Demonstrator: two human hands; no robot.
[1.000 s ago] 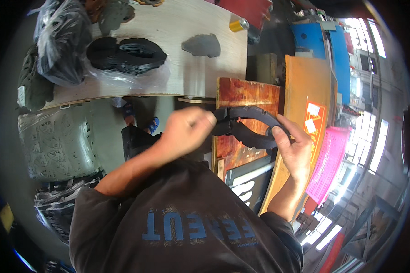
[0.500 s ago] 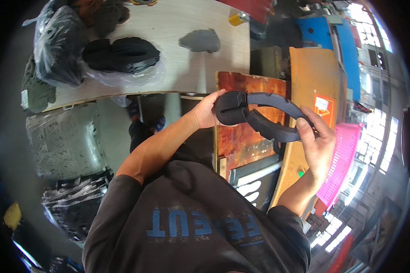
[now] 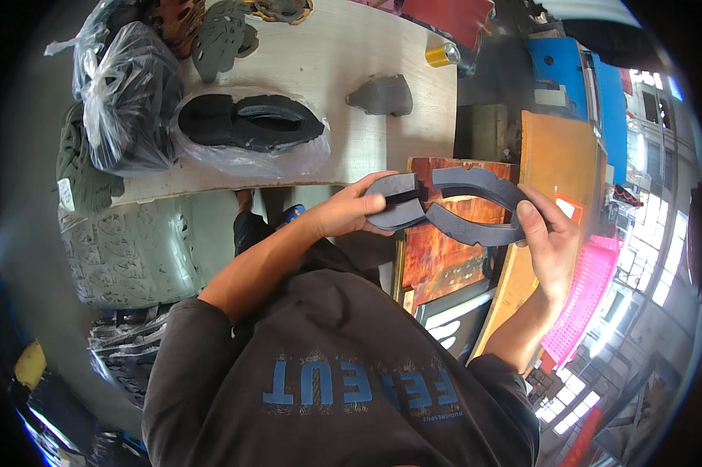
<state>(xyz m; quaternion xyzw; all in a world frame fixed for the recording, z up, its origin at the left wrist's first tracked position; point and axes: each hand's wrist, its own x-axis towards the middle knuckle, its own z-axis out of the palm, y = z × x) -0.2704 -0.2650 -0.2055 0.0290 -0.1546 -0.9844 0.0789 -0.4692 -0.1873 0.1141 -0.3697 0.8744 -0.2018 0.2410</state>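
Between my two hands, in front of my chest, stretches a dark grey shoe sole [image 3: 475,180] with a large oval opening. My left hand [image 3: 343,212] grips its heel end, thumb on top, where the surface parts in a slot. At the toe end, my right hand [image 3: 551,241] pinches the rim between thumb and fingers. Similar black soles [image 3: 207,121] lie stacked on a plastic bag on the table [image 3: 328,47], beyond my left hand. A flat grey piece [image 3: 386,95] rests to their right.
Clear plastic bags [image 3: 129,93] of dark pieces stand at the table's left. A yellow can [image 3: 443,54] sits near its right edge. Right of the table are a rust-coloured board [image 3: 452,268], an orange-yellow panel [image 3: 553,148] and a pink basket [image 3: 584,292]. Patterned sheets [image 3: 133,257] are at left.
The sole has been tilted, so more of its flat grey face and heel slot shows. My left thumb now lies on top of the heel. The whole view has shifted slightly.
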